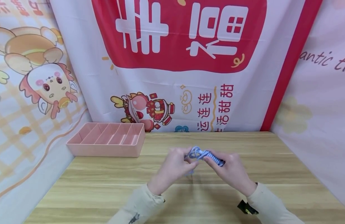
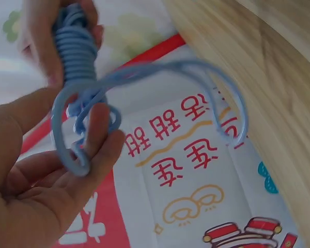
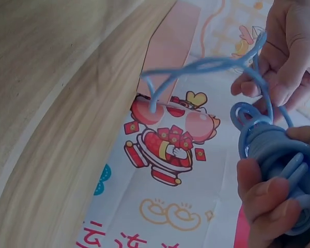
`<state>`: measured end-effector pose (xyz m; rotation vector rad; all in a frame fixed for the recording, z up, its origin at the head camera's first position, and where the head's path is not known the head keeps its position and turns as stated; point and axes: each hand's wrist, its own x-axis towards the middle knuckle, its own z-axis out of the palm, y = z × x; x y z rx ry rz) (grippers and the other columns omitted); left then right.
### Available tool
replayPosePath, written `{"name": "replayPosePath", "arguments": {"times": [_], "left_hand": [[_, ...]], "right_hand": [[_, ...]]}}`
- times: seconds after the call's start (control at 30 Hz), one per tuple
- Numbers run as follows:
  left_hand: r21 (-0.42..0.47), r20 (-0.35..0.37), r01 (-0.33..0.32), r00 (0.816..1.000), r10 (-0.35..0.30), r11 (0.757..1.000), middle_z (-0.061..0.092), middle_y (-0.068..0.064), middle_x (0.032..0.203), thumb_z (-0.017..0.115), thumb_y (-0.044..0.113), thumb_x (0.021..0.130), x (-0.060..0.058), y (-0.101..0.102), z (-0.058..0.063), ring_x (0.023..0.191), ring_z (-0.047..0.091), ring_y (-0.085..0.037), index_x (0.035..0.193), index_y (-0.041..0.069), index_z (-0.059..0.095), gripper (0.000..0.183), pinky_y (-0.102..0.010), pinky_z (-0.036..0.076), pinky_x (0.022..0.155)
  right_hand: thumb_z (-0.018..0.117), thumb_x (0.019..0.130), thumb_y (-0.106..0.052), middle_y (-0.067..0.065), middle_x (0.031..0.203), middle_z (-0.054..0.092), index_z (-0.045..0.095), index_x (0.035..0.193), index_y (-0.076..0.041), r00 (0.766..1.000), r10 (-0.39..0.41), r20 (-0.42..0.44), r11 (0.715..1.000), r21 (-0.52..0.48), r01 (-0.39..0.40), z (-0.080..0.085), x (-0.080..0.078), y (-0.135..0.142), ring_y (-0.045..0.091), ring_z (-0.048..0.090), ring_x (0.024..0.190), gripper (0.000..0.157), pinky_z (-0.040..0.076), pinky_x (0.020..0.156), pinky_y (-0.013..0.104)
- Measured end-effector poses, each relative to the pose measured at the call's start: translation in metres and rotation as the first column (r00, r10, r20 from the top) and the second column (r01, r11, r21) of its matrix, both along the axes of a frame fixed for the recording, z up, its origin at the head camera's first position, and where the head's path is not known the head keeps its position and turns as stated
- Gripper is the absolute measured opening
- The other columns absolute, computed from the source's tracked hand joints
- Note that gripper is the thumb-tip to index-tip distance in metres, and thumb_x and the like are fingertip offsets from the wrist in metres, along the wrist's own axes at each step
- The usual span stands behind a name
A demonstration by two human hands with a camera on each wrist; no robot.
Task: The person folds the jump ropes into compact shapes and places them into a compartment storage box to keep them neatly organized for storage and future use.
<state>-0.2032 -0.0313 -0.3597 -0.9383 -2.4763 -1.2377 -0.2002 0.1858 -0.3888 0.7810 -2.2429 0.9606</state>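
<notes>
A blue cord (image 1: 214,157), wound in tight turns into a bundle, is held above the table between both hands. My right hand (image 1: 232,169) grips the wound part, its fingers curled round the coils (image 3: 271,142) in the right wrist view. At the bundle's other end, my left hand (image 1: 175,166) holds the loose loops with bent fingers. In the left wrist view a strand (image 2: 57,121) passes by those fingers, and a long doubled loop (image 2: 232,93) arches out to the side. Part of the bundle is hidden behind the right fingers.
A pink divided box (image 1: 105,149) stands at the back left of the wooden table (image 1: 105,189). Behind it hangs a printed cloth (image 1: 150,77) in red and white, and patterned cloths (image 1: 35,109) line the sides.
</notes>
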Motion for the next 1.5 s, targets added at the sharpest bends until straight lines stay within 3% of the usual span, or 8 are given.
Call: {"name": "replayPosePath", "arguments": {"times": [0.2,0.4,0.53,0.87,1.1,1.3,1.4,1.5], "left_hand": [[-0.06,-0.438,-0.095,0.897,0.06,0.994,0.063,-0.026,0.118,0.072,-0.005,0.085,0.005,0.008,-0.008,0.099,0.068,-0.026,0.114,-0.011,0.067,0.03,-0.013,0.049,0.079],[0.063,-0.453,-0.007,0.891,0.035,0.998,0.061,-0.022,0.115,0.069,-0.013,0.085,0.004,0.013,-0.013,0.092,0.066,-0.022,0.111,-0.011,0.067,0.027,-0.012,0.049,0.079],[0.042,-0.524,0.074,0.851,-0.041,0.996,0.055,-0.018,0.113,0.068,-0.016,0.084,0.002,0.014,-0.012,0.087,0.062,-0.018,0.108,-0.009,0.068,0.025,-0.011,0.047,0.078],[0.022,-0.592,0.137,0.8,-0.097,0.99,0.052,-0.016,0.113,0.068,-0.009,0.088,0.0,0.012,-0.005,0.086,0.061,-0.016,0.11,-0.008,0.069,0.022,-0.012,0.047,0.078],[0.095,-0.427,0.172,0.897,-0.116,0.98,0.065,-0.012,0.099,0.067,-0.005,0.091,0.0,0.009,-0.014,0.075,0.058,-0.009,0.116,-0.007,0.068,0.025,-0.01,0.047,0.065],[0.186,-0.151,0.304,0.948,-0.279,0.934,0.069,-0.005,0.085,0.061,0.0,0.096,-0.007,0.0,-0.018,0.062,0.051,-0.004,0.119,-0.004,0.068,0.024,-0.017,0.044,0.051],[0.303,0.093,0.378,0.902,-0.422,0.875,0.067,-0.005,0.082,0.058,0.003,0.099,-0.012,-0.008,-0.02,0.059,0.052,-0.006,0.12,-0.004,0.068,0.024,-0.021,0.046,0.048],[0.42,0.298,0.432,0.765,-0.571,0.798,0.063,-0.008,0.078,0.055,0.004,0.101,-0.019,-0.017,-0.021,0.057,0.055,-0.009,0.122,-0.007,0.065,0.026,-0.03,0.055,0.052]], "right_hand": [[0.074,0.091,-0.022,0.001,0.084,0.072,0.072,0.113,0.0,0.999,-0.045,0.013,0.998,-0.037,0.046,0.0,0.002,-0.005,-0.002,0.053,0.051,0.031,0.046,0.043,0.017],[0.073,0.092,-0.019,0.001,0.085,0.072,0.071,0.115,-0.002,0.998,-0.062,0.026,0.995,-0.073,0.064,0.0,0.004,-0.006,0.0,0.053,0.05,0.029,0.047,0.043,0.019],[0.07,0.094,-0.022,0.002,0.084,0.071,0.071,0.119,-0.007,0.986,-0.004,0.167,0.98,-0.194,0.036,0.003,0.005,-0.004,0.009,0.058,0.051,0.029,0.049,0.042,0.025],[0.062,0.099,-0.027,0.02,0.071,0.064,0.069,0.125,-0.009,0.854,0.249,0.457,0.832,-0.552,0.053,0.013,0.01,-0.001,0.019,0.049,0.043,0.032,0.038,0.032,0.029],[0.063,0.098,-0.029,0.021,0.068,0.062,0.068,0.12,0.0,0.797,0.34,0.499,0.727,-0.677,0.113,0.011,0.009,-0.002,0.016,0.048,0.042,0.036,0.035,0.033,0.023],[0.059,0.101,-0.028,0.017,0.069,0.061,0.066,0.116,0.004,0.659,0.572,0.488,0.582,-0.808,0.093,0.011,0.009,0.0,0.012,0.048,0.043,0.036,0.036,0.036,0.019],[0.055,0.103,-0.031,0.015,0.073,0.061,0.064,0.118,0.002,0.564,0.675,0.476,0.538,-0.84,0.066,0.012,0.009,0.003,0.01,0.048,0.046,0.037,0.037,0.038,0.018],[0.047,0.106,-0.03,0.013,0.076,0.062,0.064,0.118,0.0,0.472,0.76,0.447,0.502,-0.865,0.01,0.012,0.007,0.006,0.009,0.05,0.048,0.037,0.039,0.039,0.017]]}}
